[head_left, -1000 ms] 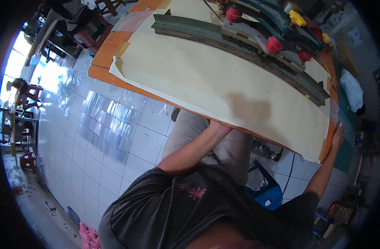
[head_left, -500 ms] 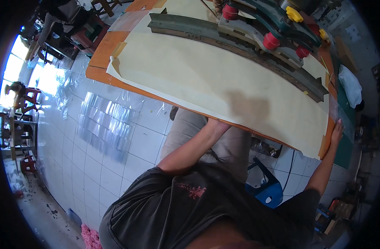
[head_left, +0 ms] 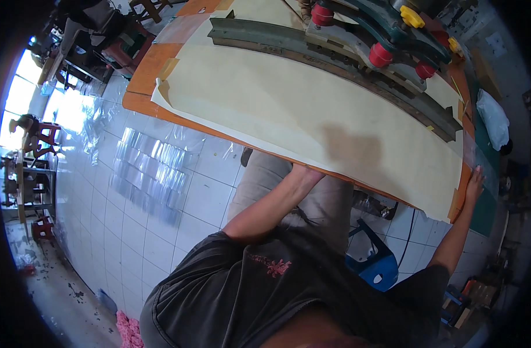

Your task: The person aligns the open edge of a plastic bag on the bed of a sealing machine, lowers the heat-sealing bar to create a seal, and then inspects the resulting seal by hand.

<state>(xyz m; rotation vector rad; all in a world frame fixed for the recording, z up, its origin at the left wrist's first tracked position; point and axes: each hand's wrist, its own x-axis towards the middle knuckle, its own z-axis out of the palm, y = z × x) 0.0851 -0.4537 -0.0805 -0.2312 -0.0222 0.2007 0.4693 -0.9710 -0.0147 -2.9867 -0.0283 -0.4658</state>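
In front of me is an orange wooden tabletop [head_left: 140,103], largely covered by a cream sheet [head_left: 254,98] whose left corner curls up. My left hand [head_left: 307,174] reaches under the tabletop's near edge; its fingers are hidden there. At the right edge, my right hand [head_left: 475,184] lies with fingers stretched out along the side of the board, beside a strip of clear film [head_left: 468,149]. A long dark green metal rail [head_left: 265,43] lies across the sheet, away from both hands.
Behind the rail stands a green machine frame [head_left: 393,43] with red knobs [head_left: 380,55] and a yellow knob [head_left: 412,17]. A white plastic bag [head_left: 493,119] sits at the right. Clear plastic sheets [head_left: 149,168] lie on the tiled floor. A blue plastic stool [head_left: 372,261] stands below.
The whole view has shifted slightly. Both hands keep their places at the tabletop, and nothing on it has visibly moved.
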